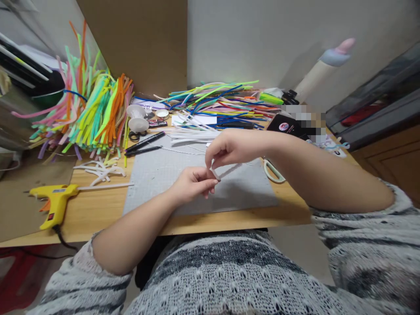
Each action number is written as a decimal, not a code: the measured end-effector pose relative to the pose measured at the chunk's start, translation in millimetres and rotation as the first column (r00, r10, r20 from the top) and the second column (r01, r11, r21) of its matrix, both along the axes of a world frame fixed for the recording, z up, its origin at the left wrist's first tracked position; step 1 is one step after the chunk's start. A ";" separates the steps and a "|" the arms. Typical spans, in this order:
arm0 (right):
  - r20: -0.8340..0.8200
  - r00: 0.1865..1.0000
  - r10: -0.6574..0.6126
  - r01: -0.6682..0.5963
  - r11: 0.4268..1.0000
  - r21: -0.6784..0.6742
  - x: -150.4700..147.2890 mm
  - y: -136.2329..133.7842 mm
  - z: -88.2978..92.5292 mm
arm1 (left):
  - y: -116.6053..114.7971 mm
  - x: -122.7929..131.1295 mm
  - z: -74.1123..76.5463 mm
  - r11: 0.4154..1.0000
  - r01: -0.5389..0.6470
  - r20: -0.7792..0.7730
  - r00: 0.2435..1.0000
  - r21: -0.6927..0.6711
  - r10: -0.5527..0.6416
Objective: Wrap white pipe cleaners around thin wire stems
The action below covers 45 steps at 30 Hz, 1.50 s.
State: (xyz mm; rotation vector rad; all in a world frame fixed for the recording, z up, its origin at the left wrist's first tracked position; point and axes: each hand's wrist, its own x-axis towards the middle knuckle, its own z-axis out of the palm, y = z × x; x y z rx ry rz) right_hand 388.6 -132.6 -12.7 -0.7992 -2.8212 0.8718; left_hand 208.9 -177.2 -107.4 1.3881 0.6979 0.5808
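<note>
Both hands meet over the grey mat [154, 175] on the surface [98, 214], working one white pipe cleaner [231, 169]. The left hand [193, 183] has its fingers closed, pinching the near end. The right hand [229, 148] comes down from above, thumb and forefinger closed on the same end, and the rest of the stem trails off to the right just above the mat.

To do this well, I judge the left pinch should stay firm and close to the right one. That keeps any bend short and stops the wire core springing back. Small turns of the right fingertips will serve better than one big pull.

By count:
- one yellow glue gun [55, 201], left of the mat
- one pair of scissors [274, 173], under the right forearm
- two black pens [144, 142], at the mat's far corner
- two white domes [138, 124]
- two heaps of coloured pipe cleaners [98, 109], too many to count
- a small scatter of white offcuts [101, 170]
</note>
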 end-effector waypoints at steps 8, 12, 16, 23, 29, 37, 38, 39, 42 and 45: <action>-0.306 0.915 -0.263 0.148 0.924 -0.354 7.7 10.8 -53.5 | 6.5 -3.0 4.1 0.973 -0.126 0.183 0.970 -0.192 0.162; -0.328 0.891 -0.314 0.235 0.937 -0.257 12.6 -8.9 -63.4 | 9.5 -2.8 4.1 0.947 -0.261 0.179 0.939 -0.185 0.294; -0.336 0.876 -0.346 0.367 0.930 0.000 7.8 -29.3 -61.3 | 7.8 -0.3 3.5 0.931 -0.331 0.132 0.927 -0.152 0.351; -0.443 0.636 -0.632 0.508 0.775 -0.376 -13.0 -37.8 -77.3 | 3.5 1.3 0.4 0.916 -0.399 0.076 0.913 -0.040 0.401; -0.451 0.483 -0.751 0.523 0.660 -0.539 -18.8 -36.5 -85.8 | 8.2 2.7 -3.3 0.919 -0.358 0.049 0.928 -0.163 0.370; -0.467 0.457 -0.757 0.543 0.654 -0.527 -13.9 -34.0 -89.6 | 14.1 3.0 -8.1 0.895 -0.206 0.136 0.951 -0.394 0.279; -0.481 0.477 -0.736 0.540 0.677 -0.501 -13.4 -34.1 -89.9 | 13.3 3.0 -7.4 0.899 -0.226 0.143 0.944 -0.376 0.297; -0.494 0.503 -0.709 0.543 0.704 -0.457 -13.0 -34.5 -90.2 | 12.6 2.9 -6.6 0.901 -0.241 0.150 0.938 -0.361 0.311; -0.517 0.600 -0.611 0.578 0.777 -0.249 -12.0 -37.3 -90.2 | 11.5 2.8 -4.0 0.901 -0.274 0.163 0.925 -0.336 0.342; -0.487 0.689 -0.536 0.599 0.800 -0.034 -11.9 -42.0 -89.1 | 11.7 2.1 -2.3 0.897 -0.317 0.155 0.914 -0.309 0.376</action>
